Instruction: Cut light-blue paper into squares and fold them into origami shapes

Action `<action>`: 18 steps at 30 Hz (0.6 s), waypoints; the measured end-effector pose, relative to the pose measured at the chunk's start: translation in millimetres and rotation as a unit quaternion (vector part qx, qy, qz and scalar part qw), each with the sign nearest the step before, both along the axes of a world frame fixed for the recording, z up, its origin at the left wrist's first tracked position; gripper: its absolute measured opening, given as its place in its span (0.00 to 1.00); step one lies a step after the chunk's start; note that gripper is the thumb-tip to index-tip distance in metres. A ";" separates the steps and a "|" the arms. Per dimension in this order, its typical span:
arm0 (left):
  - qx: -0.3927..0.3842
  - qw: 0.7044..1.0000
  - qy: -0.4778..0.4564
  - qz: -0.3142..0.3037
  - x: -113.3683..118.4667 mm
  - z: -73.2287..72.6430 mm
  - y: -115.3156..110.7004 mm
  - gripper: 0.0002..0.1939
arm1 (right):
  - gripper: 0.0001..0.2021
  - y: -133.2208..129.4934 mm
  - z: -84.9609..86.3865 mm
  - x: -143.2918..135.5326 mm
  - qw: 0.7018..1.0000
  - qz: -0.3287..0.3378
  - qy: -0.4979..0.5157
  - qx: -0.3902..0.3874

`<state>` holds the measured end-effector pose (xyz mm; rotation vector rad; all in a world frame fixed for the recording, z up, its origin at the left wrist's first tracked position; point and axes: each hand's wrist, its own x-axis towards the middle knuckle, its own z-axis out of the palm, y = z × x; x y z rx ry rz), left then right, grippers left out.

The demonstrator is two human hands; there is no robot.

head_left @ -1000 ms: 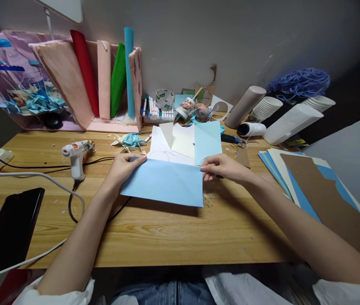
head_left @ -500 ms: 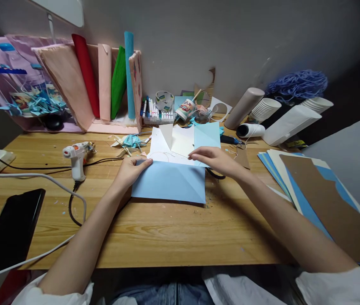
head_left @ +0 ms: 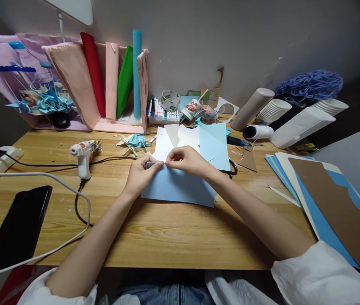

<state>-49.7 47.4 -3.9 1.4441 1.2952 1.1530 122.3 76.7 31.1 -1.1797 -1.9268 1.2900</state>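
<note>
Farther left now, the right hand point(head_left: 184, 160) pinches the blue paper point(head_left: 177, 186) mid-frame. The left hand point(head_left: 141, 174) pinches alongside, probably steadying it.

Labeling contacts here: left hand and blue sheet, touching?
Touching. The head view shows the left hand pinching the blue sheet near its far left corner, thumb over the far edge.

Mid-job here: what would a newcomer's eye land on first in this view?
Probably the light-blue sheet at the middle of the desk, with the left hand gripping its far edge and the right hand reaching its fingertips to that same edge. Next, the vivid red roll and green roll leaning at the back left. Then the tangle of violet-blue yarn at the back right.
</note>
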 end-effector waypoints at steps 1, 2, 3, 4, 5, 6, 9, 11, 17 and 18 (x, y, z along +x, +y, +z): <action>0.003 1.000 0.000 0.003 0.0 0.5 -0.2 0.13 | 0.04 -0.1 1.0 1.6 1.000 -0.002 -0.001 -0.007; 0.004 1.000 0.000 0.004 -0.1 1.0 -0.3 0.13 | 0.04 -0.3 2.0 3.8 1.000 -0.002 -0.001 -0.016; 0.006 1.000 0.002 0.003 -0.4 1.5 -0.1 0.13 | 0.04 -0.6 2.9 6.6 1.000 -0.002 -0.002 -0.027; 0.010 1.000 0.005 0.001 -1.0 1.9 0.3 0.12 | 0.04 -1.1 3.8 10.0 0.999 0.000 -0.003 -0.038; 0.014 1.000 0.009 -0.001 -1.8 2.4 1.0 0.12 | 0.04 -1.6 4.6 14.1 0.999 0.002 -0.006 -0.051; 0.019 1.000 0.011 -0.001 -2.8 2.8 1.8 0.12 | 0.04 -2.1 5.3 18.9 0.998 0.001 -0.010 -0.063; 0.023 1.000 0.005 0.005 -6.3 4.3 4.7 0.12 | 0.05 -3.8 6.8 36.4 0.996 -0.009 -0.026 -0.082; 0.019 1.000 -0.002 0.012 -8.5 5.5 6.5 0.12 | 0.05 -5.0 7.4 50.2 0.995 -0.009 -0.044 -0.084; -0.002 1.000 -0.011 0.027 -12.9 7.8 10.3 0.13 | 0.08 -10.8 9.2 92.8 0.990 -0.023 -0.093 -0.099; -0.009 1.000 -0.015 0.026 -13.2 7.8 10.6 0.14 | 0.08 -12.1 9.8 98.7 0.990 -0.026 -0.097 -0.103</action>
